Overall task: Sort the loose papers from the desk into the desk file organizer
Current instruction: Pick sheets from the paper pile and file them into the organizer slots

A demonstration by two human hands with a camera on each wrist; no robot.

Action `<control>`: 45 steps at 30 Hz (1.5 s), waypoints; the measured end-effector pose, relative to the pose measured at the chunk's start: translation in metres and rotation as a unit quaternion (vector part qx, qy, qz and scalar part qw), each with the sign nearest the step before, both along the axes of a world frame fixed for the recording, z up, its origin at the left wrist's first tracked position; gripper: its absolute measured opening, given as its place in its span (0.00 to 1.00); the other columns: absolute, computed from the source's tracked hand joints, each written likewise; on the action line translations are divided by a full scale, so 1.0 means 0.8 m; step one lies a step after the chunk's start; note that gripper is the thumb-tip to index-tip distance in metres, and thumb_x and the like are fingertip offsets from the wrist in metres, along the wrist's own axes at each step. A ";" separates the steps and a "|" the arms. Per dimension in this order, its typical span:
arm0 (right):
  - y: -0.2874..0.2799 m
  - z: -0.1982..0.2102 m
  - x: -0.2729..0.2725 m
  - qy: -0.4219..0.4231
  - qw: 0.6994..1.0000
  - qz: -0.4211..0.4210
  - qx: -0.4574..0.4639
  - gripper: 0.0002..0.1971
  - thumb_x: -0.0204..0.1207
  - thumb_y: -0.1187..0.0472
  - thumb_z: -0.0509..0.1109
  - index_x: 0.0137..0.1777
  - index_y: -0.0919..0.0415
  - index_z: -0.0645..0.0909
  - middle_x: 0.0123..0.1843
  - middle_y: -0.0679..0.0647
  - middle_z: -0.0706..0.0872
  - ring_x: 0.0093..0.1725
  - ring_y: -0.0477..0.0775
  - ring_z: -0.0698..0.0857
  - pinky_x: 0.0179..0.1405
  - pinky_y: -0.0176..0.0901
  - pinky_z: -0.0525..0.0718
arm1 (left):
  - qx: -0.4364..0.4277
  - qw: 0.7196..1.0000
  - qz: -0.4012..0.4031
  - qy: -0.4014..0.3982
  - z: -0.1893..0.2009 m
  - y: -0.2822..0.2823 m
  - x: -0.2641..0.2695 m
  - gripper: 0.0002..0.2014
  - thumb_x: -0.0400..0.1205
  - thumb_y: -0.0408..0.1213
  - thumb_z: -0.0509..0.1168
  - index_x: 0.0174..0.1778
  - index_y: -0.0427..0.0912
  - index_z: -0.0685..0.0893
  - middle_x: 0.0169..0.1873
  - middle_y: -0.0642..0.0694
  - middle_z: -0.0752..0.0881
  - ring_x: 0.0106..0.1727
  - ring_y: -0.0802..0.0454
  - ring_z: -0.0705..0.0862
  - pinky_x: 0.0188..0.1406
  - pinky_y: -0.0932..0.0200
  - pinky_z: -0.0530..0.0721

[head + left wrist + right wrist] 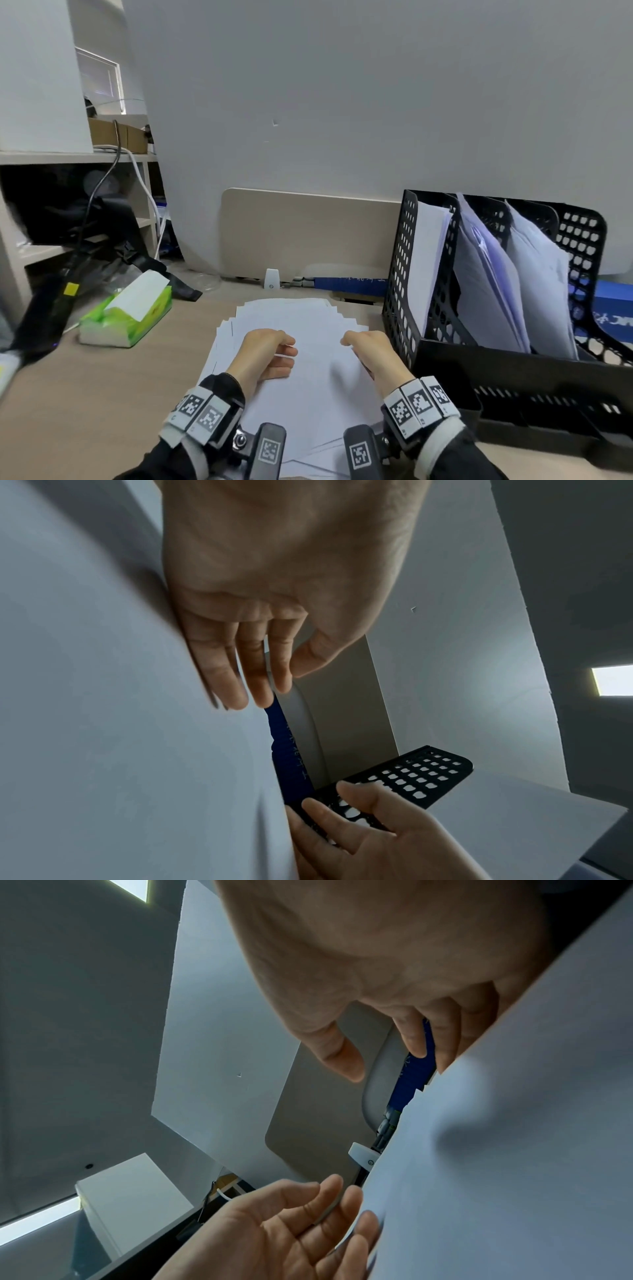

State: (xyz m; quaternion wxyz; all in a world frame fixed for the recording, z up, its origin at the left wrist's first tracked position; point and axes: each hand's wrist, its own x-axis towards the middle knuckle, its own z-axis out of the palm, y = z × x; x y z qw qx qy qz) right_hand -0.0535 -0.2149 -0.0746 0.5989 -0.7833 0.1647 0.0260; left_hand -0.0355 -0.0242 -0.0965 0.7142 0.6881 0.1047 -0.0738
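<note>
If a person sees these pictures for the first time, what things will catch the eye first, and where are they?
First, the fanned stack of white papers in the middle of the desk, with the left hand and right hand over it, fingers loosely curled. Next, the black organizer at the right, its slots already holding sheets. At the left lies a green tissue pack.

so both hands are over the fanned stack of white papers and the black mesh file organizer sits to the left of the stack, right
Not quite. The black mesh file organizer sits to the right of the fanned stack of white papers, as the head view shows. The left hand and right hand are indeed over the stack.
</note>
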 end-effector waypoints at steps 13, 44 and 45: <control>0.000 -0.004 -0.001 -0.036 0.998 0.041 -0.019 0.17 0.68 0.68 0.72 0.27 0.58 0.66 0.33 0.58 0.67 0.33 0.54 0.67 0.33 0.42 0.62 | 0.005 0.999 -0.039 0.008 0.012 -0.007 -0.016 0.11 0.83 0.36 0.67 0.55 0.31 0.85 0.40 0.38 0.88 0.33 0.41 0.83 0.31 0.54 0.86; -0.003 0.025 -0.014 -0.154 0.966 0.043 0.205 0.13 0.78 0.68 0.75 0.62 0.67 0.84 0.53 0.60 0.93 0.51 0.63 0.93 0.55 0.62 0.90 | -0.096 0.985 0.035 -0.136 0.022 0.006 -0.021 0.06 0.83 0.29 0.68 0.54 0.38 0.88 0.49 0.40 0.93 0.47 0.44 0.91 0.48 0.48 0.88; -0.003 0.027 -0.014 -0.165 0.966 0.041 0.196 0.13 0.77 0.69 0.75 0.61 0.66 0.84 0.54 0.60 0.93 0.51 0.63 0.93 0.56 0.63 0.90 | -0.079 0.987 0.041 -0.133 0.019 0.007 -0.018 0.06 0.83 0.28 0.68 0.54 0.37 0.88 0.50 0.39 0.93 0.47 0.44 0.90 0.49 0.47 0.88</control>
